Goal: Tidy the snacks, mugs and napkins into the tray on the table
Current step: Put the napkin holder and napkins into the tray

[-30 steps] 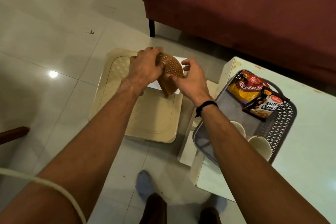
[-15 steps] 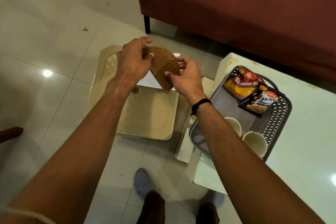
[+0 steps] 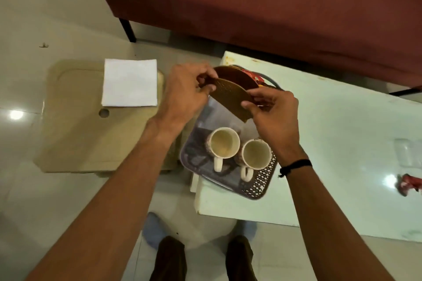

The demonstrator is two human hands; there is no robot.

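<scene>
Both hands hold a brown napkin holder point(image 3: 230, 96) made of two semicircular perforated plates, tilted above the far part of the dark tray point(image 3: 258, 186). My left hand point(image 3: 186, 91) pinches its left end, and my right hand point(image 3: 274, 112) grips its right end. In the tray's near half stand two white mugs point(image 3: 225, 146) point(image 3: 255, 154), side by side, handles toward me. A red snack packet point(image 3: 254, 77) peeks out behind the holder. White napkins point(image 3: 130, 82) lie flat on the beige stool point(image 3: 86, 134) to the left.
The tray sits at the corner of a pale green table point(image 3: 342, 143), overhanging its edge slightly. A red wrapper point(image 3: 408, 186) lies at the table's right. A maroon sofa point(image 3: 251, 2) stands behind. My feet point(image 3: 203, 258) are on the tiled floor below.
Both hands carried the brown holder from above the stool rightward to above the tray. The white napkins stayed behind on the stool and are now uncovered.
</scene>
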